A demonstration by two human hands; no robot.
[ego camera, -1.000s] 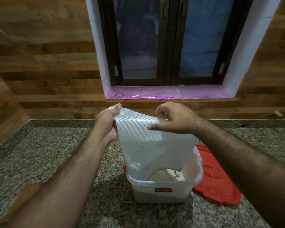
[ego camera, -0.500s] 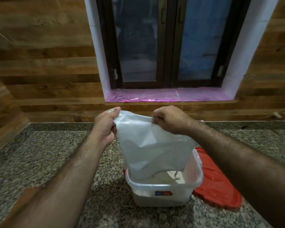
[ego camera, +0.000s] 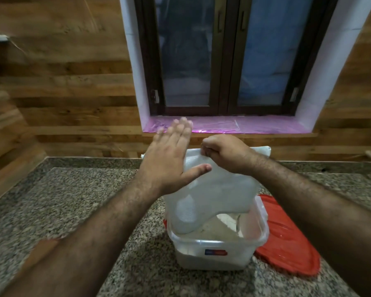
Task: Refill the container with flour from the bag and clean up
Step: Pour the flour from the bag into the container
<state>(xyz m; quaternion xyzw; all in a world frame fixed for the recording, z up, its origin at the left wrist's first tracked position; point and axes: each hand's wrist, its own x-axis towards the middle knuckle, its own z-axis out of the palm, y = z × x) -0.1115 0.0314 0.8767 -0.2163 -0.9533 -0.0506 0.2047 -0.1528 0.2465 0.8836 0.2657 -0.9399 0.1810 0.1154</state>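
Left hand (ego camera: 171, 159) blurred at the fingertips; we cannot tell whether it touches the bag (ego camera: 214, 189). Bag's mouth sunk inside the container (ego camera: 219, 254), hiding most flour (ego camera: 214, 232). Red lid (ego camera: 287, 243) partly behind the container. Label text too small to read.

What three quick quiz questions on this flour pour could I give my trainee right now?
1. True or false: the left hand grips the bag.
2. Where is the red lid? A) on the container B) on the counter beside the container C) on the window sill
3. Fill in: the bag's mouth hangs inside the ____.

Key:
1. False; it is open and flat, and only the right hand pinches the bag's top edge.
2. B
3. container
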